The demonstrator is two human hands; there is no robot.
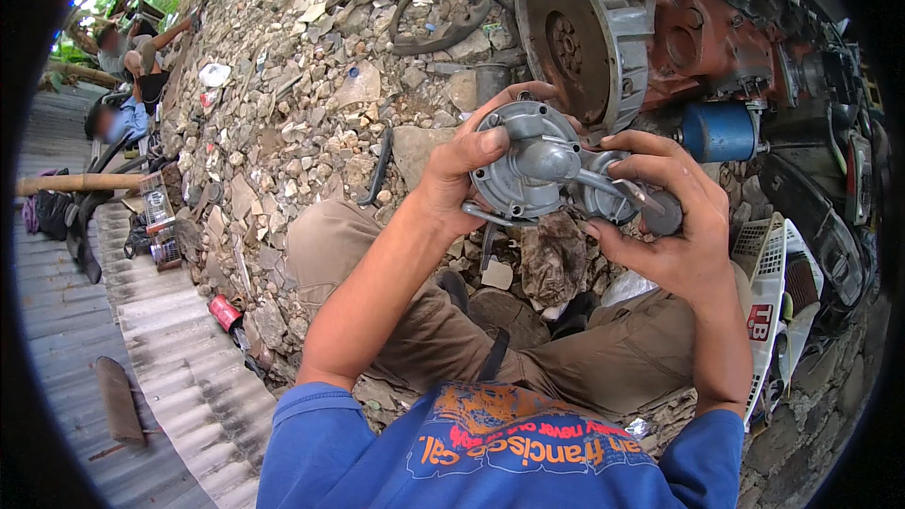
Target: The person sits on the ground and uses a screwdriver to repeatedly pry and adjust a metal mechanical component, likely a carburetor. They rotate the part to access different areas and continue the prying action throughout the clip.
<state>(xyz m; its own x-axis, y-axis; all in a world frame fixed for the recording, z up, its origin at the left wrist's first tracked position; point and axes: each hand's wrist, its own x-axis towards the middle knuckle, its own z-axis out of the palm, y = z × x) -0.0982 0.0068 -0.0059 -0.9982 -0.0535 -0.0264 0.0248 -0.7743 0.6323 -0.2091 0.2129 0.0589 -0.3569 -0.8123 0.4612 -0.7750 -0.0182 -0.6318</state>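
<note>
Above my lap I hold a grey cast-metal engine part [530, 158], a round housing with small bolts around its rim and a raised centre. A smaller round section [603, 187] joins it on the right. My left hand [460, 162] is closed around the left side, thumb on top near the rim. My right hand [681, 212] curls round the smaller section, with fingers above and thumb below. Between those fingers sit a dark round disc [663, 214] and a thin, light-coloured piece. Whether they belong to the part cannot be made out.
A large engine block [693, 38] with a round bell housing [577, 33] lies at far right, a blue canister [720, 131] beside it. White plastic panels [775, 292] stand at right. Black tubing [452, 9] lies on rubble. Corrugated sheets [179, 330] and two people are at left.
</note>
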